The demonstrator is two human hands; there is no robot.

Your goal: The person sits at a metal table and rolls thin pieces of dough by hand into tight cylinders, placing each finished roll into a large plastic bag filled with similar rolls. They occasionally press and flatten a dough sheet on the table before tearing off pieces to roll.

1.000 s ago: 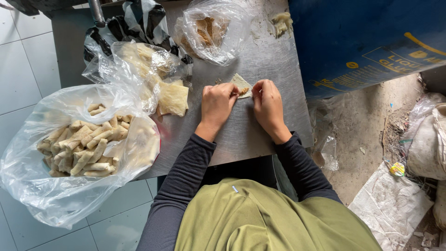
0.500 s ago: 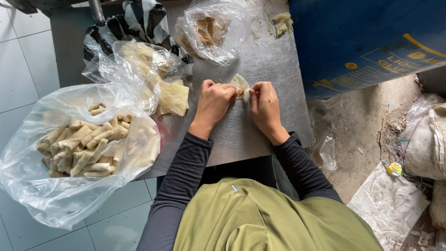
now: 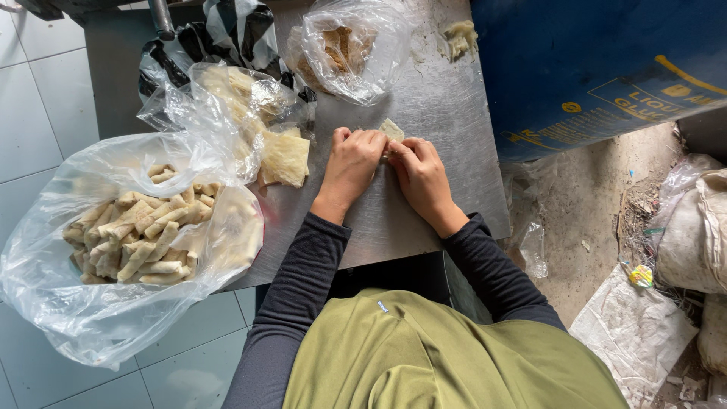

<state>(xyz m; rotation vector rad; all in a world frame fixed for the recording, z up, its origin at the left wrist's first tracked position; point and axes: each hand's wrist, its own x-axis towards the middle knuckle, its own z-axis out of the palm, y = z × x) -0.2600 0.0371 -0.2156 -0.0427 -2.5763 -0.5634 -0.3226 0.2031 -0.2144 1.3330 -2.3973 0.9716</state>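
Mid-roll: left hand (image 3: 354,163) and right hand (image 3: 419,176) both pinched on wrapper (image 3: 391,129), centre frame on worktop (image 3: 454,113). Bag of rolls (image 3: 140,235) at left well filled; wrapper stack (image 3: 284,157) left to do.

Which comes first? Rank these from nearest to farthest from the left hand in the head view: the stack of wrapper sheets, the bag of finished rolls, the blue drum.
1. Stack of wrapper sheets: just to the left of the left hand, on the metal table.
2. Bag of finished rolls: farther left, hanging over the table's edge.
3. Blue drum: far right, past the right hand.
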